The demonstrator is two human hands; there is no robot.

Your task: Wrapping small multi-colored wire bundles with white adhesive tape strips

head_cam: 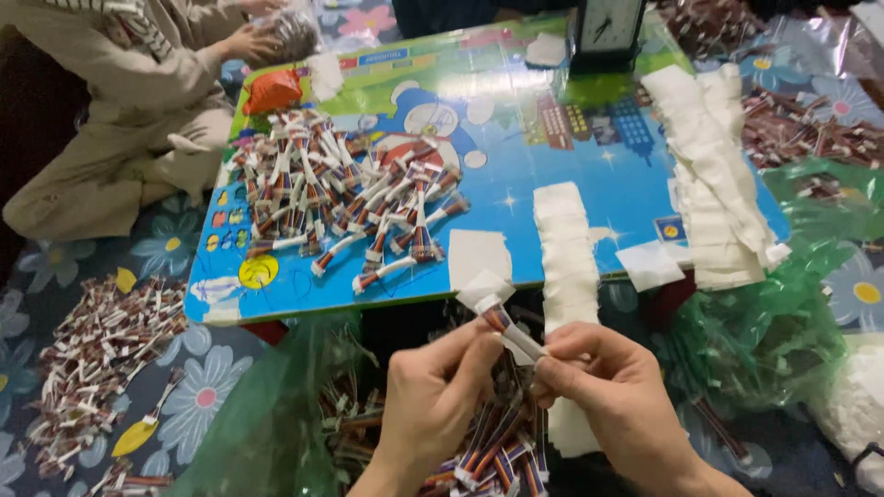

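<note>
1. Floral floor covering (198, 391) spreads under everything, and a low blue table (571, 156) with cartoon pictures sits in the middle of the scene.
2. Near the bottom centre, just off the table's near edge, a short striped wire bundle (505, 327) is held up between both hands, with a small white paper tag (482, 289) at its far end.
3. Left hand (433, 396) is pinched onto the bundle from the left – thumb and fingers closed around it.
4. Right hand (622, 396) grips the bundle's white near end with its fingertips, closed as well.
5. Below the hands lies a heap of loose wire bundles (488, 456), partly inside a green plastic bag (267, 423).
6. On the table's left part, a large pile of tagged wire bundles (345, 198) is spread out; an orange packet (273, 90) lies at its far left corner.
7. White paper strips (566, 244) run in a column right of centre, with a bigger stack of white strips (718, 175) on the far right.
8. A dark clock (608, 32) stands at the table's far edge.
9. More wire bundles (97, 354) lie on the floor, near left.
10. Another person in beige clothes (120, 110) sits far left – their hand (249, 41) is on a clear bag (296, 29).
</note>
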